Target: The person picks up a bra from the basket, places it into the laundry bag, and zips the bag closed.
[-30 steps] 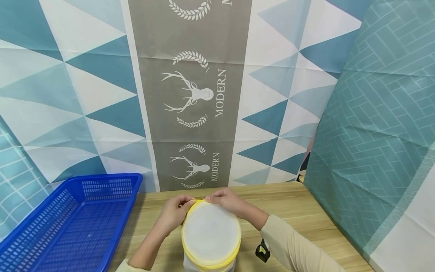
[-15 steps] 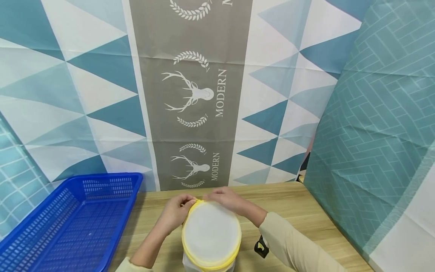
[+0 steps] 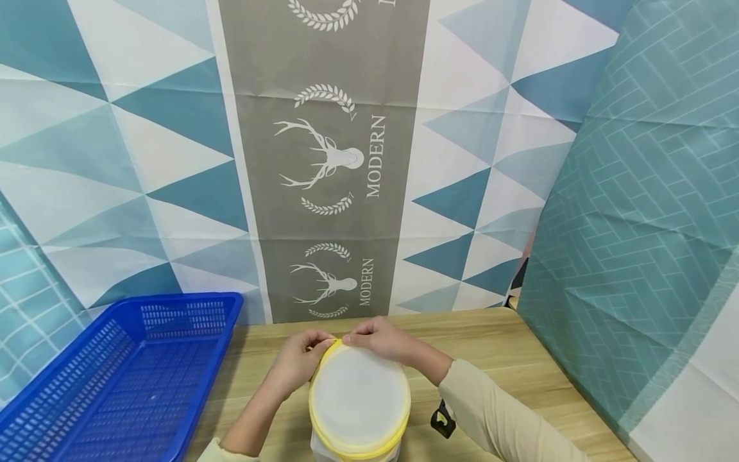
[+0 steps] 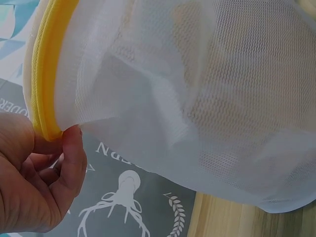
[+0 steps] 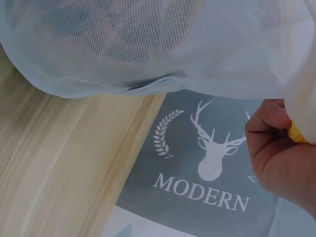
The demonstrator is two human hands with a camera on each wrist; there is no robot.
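Note:
A round white mesh laundry bag [image 3: 360, 398] with a yellow zippered rim stands on the table in front of me, its pale round top facing up in the head view. My left hand [image 3: 297, 362] pinches the far left of the yellow rim [image 4: 45, 74] between thumb and fingers. Close beside it, my right hand [image 3: 385, 340] grips the far edge, thumb on top and fingers curled beneath. In the right wrist view a bit of yellow trim [image 5: 296, 133] shows at those fingers. The mesh side [image 5: 123, 39] hangs in loose folds; brownish shapes show faintly through it.
To the left lies a blue plastic basket [image 3: 138, 385] with slatted walls. The wooden table [image 3: 491, 366] ends at a patterned wall cloth [image 3: 323, 212]. A green cloth [image 3: 635, 192] hangs on the right. Near my right sleeve is a small black item [image 3: 442, 420] with yellow on it.
My right hand has slid slightly left along the yellow rim, closer to the left hand; its thumb lifted and came down again. The left hand and the bag have hardly moved.

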